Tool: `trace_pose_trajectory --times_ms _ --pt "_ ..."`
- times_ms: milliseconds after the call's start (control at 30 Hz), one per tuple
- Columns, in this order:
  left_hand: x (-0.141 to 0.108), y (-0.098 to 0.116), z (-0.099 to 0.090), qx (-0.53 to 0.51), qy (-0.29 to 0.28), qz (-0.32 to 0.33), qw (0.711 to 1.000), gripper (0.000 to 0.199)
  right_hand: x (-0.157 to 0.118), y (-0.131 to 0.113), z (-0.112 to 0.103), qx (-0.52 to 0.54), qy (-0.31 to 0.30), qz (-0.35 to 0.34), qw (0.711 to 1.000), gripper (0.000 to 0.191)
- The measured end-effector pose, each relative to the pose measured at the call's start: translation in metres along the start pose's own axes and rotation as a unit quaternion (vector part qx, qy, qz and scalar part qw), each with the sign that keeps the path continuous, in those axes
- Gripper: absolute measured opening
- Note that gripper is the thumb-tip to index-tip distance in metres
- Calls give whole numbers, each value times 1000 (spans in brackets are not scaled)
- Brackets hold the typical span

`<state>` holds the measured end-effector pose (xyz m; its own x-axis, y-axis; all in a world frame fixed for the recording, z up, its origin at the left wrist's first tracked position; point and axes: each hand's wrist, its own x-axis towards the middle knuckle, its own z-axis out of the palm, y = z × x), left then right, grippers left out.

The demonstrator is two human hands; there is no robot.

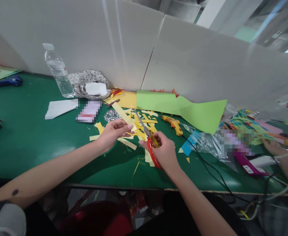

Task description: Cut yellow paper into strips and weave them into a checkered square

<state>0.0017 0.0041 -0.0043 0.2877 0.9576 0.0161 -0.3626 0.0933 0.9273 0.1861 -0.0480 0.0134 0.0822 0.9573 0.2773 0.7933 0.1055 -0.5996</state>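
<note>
In the head view, the left hand [115,132] is pinching a pale yellow strip [122,114] between thumb and fingers, while the right hand [165,151] is gripping red-handled scissors [153,154], their metal blades pointing up and away beside it. The step in hand seems to be trimming or handling paper; any cut is calling for steady support and blades lined up with the strip. Whether the blades are parting is hard to tell. Flat, matte yellow scraps [152,121] are crisscrossing beneath on the smooth, glossy green tabletop [30,131]. Behind, a stiff lime-green sheet [158,101] is curving, near a yellow glue gun [174,124] and crinkled clear plastic [209,144].
</note>
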Motion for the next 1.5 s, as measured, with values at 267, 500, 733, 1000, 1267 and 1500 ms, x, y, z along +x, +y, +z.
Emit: trace_pose_trajectory --times_ms 267,500,733,1000,1267,1500 --pt "0 1 1 19 30 19 999 18 1 1 0 -96 -43 -12 994 48" --pt "1 -3 -2 28 26 36 999 15 -5 -5 5 -101 -53 -33 993 47" --pt "1 -3 -1 31 24 33 999 17 -5 -5 4 -110 -57 -32 992 46" --pt "1 -3 -1 25 16 32 999 16 -5 -6 4 -117 -52 -25 991 45" --pt "-2 1 1 31 19 20 999 15 -5 -2 5 -123 -23 -42 991 42" --pt "0 -1 0 21 14 13 1000 18 -4 0 4 -120 -17 -47 992 43"
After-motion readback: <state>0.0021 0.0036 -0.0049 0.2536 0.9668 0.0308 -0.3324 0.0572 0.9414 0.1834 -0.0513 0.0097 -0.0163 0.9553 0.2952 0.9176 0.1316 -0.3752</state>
